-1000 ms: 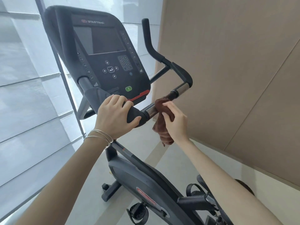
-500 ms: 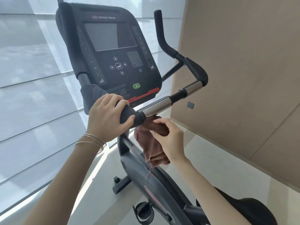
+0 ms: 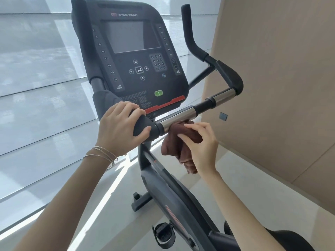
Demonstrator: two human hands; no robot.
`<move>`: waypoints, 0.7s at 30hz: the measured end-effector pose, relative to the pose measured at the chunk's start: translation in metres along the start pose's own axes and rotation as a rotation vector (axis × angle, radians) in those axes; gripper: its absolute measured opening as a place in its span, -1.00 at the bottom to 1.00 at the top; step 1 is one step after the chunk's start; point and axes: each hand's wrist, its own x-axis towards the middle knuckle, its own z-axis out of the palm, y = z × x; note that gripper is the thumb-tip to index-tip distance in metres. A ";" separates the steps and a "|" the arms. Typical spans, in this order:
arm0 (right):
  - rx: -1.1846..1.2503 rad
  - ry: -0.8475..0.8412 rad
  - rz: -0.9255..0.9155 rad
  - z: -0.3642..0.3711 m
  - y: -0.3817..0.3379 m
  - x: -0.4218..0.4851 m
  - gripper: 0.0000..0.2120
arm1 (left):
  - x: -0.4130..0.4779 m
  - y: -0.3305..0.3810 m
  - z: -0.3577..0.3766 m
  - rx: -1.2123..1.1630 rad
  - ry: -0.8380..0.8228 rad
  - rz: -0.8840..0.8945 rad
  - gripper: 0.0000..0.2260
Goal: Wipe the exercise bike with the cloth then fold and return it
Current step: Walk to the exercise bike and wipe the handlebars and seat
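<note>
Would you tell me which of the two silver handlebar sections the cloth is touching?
The lower silver section, beside the black pad the left hand holds; the brown cloth meets its underside. The upper silver section, by the bend, is bare.

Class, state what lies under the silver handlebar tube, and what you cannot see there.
A brown cloth is bunched against the underside of the tube, pinched by the right hand; its tail hangs down. The cloth covers the underside where they meet, so contact cannot be seen.
</note>
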 end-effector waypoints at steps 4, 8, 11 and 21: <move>0.019 -0.015 -0.003 0.006 -0.009 -0.005 -0.74 | 0.000 0.000 -0.001 0.000 -0.001 0.003 -0.62; -0.030 0.022 -0.021 0.006 -0.003 0.000 -0.76 | 0.000 -0.001 0.001 0.001 0.005 0.007 -0.62; -0.027 0.118 0.045 -0.001 0.011 0.016 -0.78 | 0.001 -0.002 0.003 -0.007 0.007 0.005 -0.62; -0.122 0.094 0.104 -0.004 0.027 0.017 -0.82 | 0.000 -0.003 0.005 -0.020 0.029 0.007 -0.64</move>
